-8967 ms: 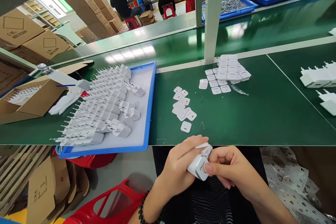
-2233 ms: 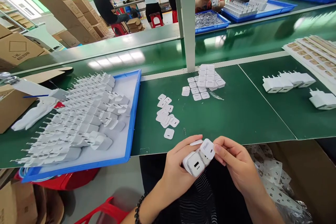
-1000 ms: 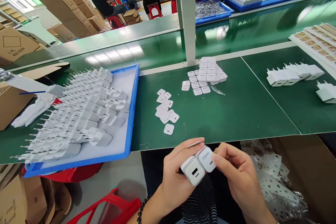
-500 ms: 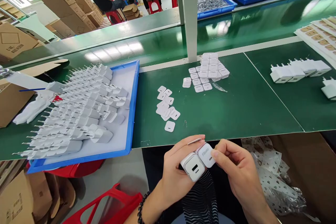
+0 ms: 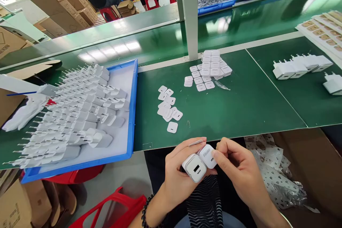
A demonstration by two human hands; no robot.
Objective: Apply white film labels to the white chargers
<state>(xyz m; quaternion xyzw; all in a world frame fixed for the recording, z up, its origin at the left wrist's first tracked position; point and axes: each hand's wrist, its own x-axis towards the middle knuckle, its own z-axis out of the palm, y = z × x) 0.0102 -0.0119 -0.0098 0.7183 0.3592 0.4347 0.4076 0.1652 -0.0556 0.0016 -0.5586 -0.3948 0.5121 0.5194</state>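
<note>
My left hand (image 5: 177, 171) is closed around a white charger (image 5: 197, 164), held just below the near edge of the green bench (image 5: 240, 110), its port face toward me. My right hand (image 5: 237, 171) pinches the charger's printed side with thumb and fingertips. A thin sliver, perhaps a film strip (image 5: 196, 143), rests on my left forefinger. Loose white stickers (image 5: 169, 108) lie on the bench just beyond my hands. Farther back sits a stack of sticker sheets (image 5: 211, 69).
A blue tray (image 5: 131, 114) on the left holds several rows of white chargers (image 5: 77, 114). More finished chargers (image 5: 301, 66) lie at the right. A white post (image 5: 190, 14) rises behind. A box of discarded film (image 5: 278, 174) sits at my lower right. Other people work at the far benches.
Both hands have kept the charger while my right fingers shifted along its printed side. The view has tilted slightly downward and to the right.
</note>
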